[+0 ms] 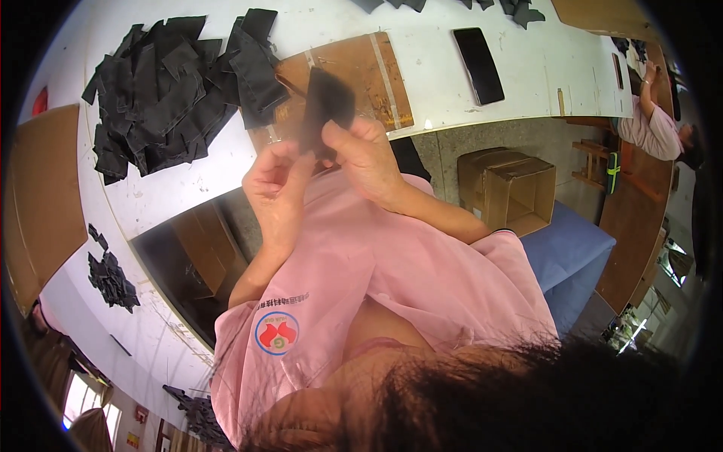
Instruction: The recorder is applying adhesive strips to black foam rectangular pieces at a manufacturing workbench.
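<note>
A dark piece of what looks like fabric (328,102), blurred, is held up in front of the person, above a brown cardboard sheet (376,83) near the tabletop's (440,102) front edge. The right hand (369,162) has its grip clamped on the piece's lower right part, thumb against it. The left hand (276,197) has thumb and fingertips at the lower left edge; blur hides whether that grip is closed, so I cannot tell.

The step in hand seems to be handling this single piece; the next move probably calls for a steady pinch and flat, untwisted edges.

Just left, a heap of black pieces (154,98) reaches the sheet's left side, leaving little room there. More room lies to the right, where white surface shows between the sheet and a black phone (477,66). The front edge curves close below the hands; beyond it, lower right, stands an open carton (506,181).
</note>
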Available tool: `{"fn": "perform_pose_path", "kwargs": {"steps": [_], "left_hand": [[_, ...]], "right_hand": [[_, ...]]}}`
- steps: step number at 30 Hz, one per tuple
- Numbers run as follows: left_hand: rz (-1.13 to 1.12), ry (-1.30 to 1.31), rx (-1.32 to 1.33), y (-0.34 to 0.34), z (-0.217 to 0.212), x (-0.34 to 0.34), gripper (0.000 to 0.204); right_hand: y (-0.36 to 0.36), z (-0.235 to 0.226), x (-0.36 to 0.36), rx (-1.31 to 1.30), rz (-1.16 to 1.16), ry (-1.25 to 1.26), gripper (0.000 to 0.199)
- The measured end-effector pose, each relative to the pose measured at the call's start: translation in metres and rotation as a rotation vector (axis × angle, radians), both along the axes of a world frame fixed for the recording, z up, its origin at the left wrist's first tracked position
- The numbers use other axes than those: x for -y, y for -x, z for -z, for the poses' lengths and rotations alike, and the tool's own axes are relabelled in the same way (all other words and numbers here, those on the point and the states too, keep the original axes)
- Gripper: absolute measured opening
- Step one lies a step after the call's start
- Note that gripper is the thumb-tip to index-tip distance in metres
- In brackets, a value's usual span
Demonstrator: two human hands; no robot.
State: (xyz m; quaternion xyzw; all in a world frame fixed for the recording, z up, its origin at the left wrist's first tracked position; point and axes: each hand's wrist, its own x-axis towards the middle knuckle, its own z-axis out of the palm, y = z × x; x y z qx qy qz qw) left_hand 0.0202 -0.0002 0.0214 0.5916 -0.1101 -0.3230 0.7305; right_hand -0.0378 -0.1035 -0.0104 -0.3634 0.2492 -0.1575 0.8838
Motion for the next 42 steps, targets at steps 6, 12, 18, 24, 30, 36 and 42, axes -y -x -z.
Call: {"fn": "perform_pose_path", "kwargs": {"steps": [6,12,18,24,30,36,42], "left_hand": [[-0.115,-0.051,0.08,-0.004,0.009,0.001,0.008],[-0.079,-0.088,0.215,-0.004,0.012,0.005,0.006],[-0.075,-0.147,0.277,-0.013,0.008,0.006,0.002],[-0.094,-0.409,0.735,-0.006,0.014,0.012,0.004],[-0.307,-0.366,0.648,-0.012,0.037,0.018,0.014],[-0.165,-0.123,0.334,-0.008,0.039,0.018,0.009],[-0.24,-0.266,0.393,-0.015,0.038,0.02,0.009]], "right_hand": [[-0.001,-0.001,0.008,0.025,-0.144,-0.199,0.023],[0.003,0.006,0.023,-0.07,-0.297,0.092,0.024],[0.008,-0.016,0.036,-0.318,-0.114,1.274,0.011],[-0.007,-0.007,0.024,0.048,-0.014,1.111,0.012],[-0.012,-0.001,0.015,-0.095,0.028,1.344,0.01],[-0.014,0.001,0.02,-0.064,-0.016,1.036,0.017],[-0.016,0.007,0.015,-0.151,0.002,1.503,0.006]]}}
